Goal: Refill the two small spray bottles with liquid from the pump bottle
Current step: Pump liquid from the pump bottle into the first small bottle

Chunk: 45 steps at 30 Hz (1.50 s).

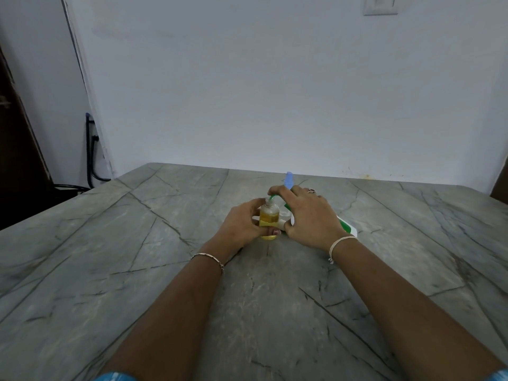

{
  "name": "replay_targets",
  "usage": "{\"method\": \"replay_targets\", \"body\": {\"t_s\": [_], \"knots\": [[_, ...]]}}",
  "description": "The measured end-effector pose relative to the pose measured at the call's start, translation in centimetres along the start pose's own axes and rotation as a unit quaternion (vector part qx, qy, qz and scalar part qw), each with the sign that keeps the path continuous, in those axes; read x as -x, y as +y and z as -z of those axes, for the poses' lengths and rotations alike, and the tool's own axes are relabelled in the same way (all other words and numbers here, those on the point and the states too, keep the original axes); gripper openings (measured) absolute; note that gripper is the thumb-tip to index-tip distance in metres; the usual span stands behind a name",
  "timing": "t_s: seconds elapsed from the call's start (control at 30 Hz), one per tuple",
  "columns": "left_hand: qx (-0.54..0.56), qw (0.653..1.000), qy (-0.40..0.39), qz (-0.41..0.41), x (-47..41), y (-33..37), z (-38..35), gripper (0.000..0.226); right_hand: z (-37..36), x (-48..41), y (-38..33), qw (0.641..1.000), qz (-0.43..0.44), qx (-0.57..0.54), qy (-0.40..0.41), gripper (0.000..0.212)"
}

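Two forearms (178,312) reach across the stone table (137,243) to its middle, where the left hand (242,221) wraps round a small uncapped spray bottle (269,215), upright and roughly half full of yellow liquid. At its 3 o'clock the right hand (310,215) curls round the tilted pump bottle (347,228), its green spout (272,198) at the open neck. A refill appears under way, and the next move calls for steady pumping with the spout held over that narrow mouth; a blue-tipped object (289,180) at 12 o'clock may be the second bottle, though that cannot be told.
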<state>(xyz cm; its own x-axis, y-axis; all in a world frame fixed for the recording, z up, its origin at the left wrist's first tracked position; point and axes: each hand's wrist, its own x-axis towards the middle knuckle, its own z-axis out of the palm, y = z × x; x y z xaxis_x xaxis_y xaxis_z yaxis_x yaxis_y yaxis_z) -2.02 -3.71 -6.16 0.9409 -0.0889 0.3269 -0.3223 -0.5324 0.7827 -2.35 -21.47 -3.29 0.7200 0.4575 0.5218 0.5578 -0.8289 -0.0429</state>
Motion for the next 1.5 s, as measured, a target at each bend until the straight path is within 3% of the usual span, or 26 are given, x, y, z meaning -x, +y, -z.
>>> {"method": "replay_targets", "body": {"t_s": [0.2, 0.63, 0.97, 1.27, 1.5], "knots": [[0.006, 1.0, 0.001, 0.006, 0.1, 0.0, 0.0, 0.079, 0.3, -0.2, -0.1, 0.999, 0.003, -0.007, -0.036, 0.078], [0.018, 1.0, 0.002, 0.004, 0.1, 0.0, 0.0, 0.076, 0.5, -0.6, -0.8, 0.999, -0.015, 0.015, -0.03, 0.057], [0.008, 1.0, 0.006, 0.006, 0.2, 0.2, 0.0, 0.078, 0.6, 0.0, -0.5, 1.0, -0.009, 0.012, -0.025, 0.07], [0.013, 1.0, 0.0, 0.004, 0.4, 0.7, 0.1, 0.077, 0.6, -0.4, -0.8, 1.0, -0.016, 0.011, -0.019, 0.057], [0.003, 1.0, 0.004, 0.003, 0.5, 0.7, 0.1, 0.076, 0.6, -0.1, -0.8, 0.999, -0.017, 0.02, -0.022, 0.064]]}}
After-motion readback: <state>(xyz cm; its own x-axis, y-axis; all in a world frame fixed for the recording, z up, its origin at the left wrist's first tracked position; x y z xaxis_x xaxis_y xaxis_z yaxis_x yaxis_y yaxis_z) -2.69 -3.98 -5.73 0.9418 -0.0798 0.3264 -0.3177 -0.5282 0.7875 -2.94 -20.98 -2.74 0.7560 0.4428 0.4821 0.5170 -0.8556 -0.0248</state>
